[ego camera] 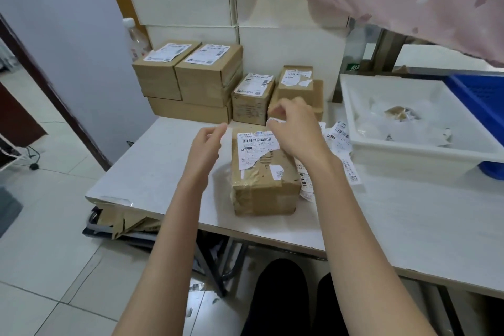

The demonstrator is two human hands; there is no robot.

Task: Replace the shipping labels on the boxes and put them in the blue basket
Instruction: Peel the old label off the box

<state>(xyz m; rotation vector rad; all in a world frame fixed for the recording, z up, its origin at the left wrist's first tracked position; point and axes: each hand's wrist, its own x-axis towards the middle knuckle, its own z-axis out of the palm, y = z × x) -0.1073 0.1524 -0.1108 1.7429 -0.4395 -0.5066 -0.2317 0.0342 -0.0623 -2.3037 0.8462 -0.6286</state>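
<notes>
My legs in dark trousers (278,300) sit under the near edge of the white table (152,169). On the table right in front of me stands the taped brown cardboard box (263,188), upright, with a half-torn white shipping label (255,148) stuck to its top, the lower right part ripped away. My left hand (204,150) hovers just left of the box, fingers loosely curled and holding nothing, not touching the cardboard as far as I can see. My right hand (296,128) is over the far right corner of the box, fingertips pinched on a small white scrap of label paper (272,120).

Loose white label sheets (339,142) lie on the table to the right of the box, partly under my right forearm. Beyond them is a white plastic tray (409,150) holding crumpled white backing paper and a brown scrap. The blue plastic basket (480,98) sits behind and under the tray's right side, only partly in view.

Farther back, against the white wall, are stacked brown cardboard boxes with labels (207,73), and two smaller labelled boxes (272,95) beside them. A clear plastic bottle (135,38) stands behind the stack on the left.
</notes>
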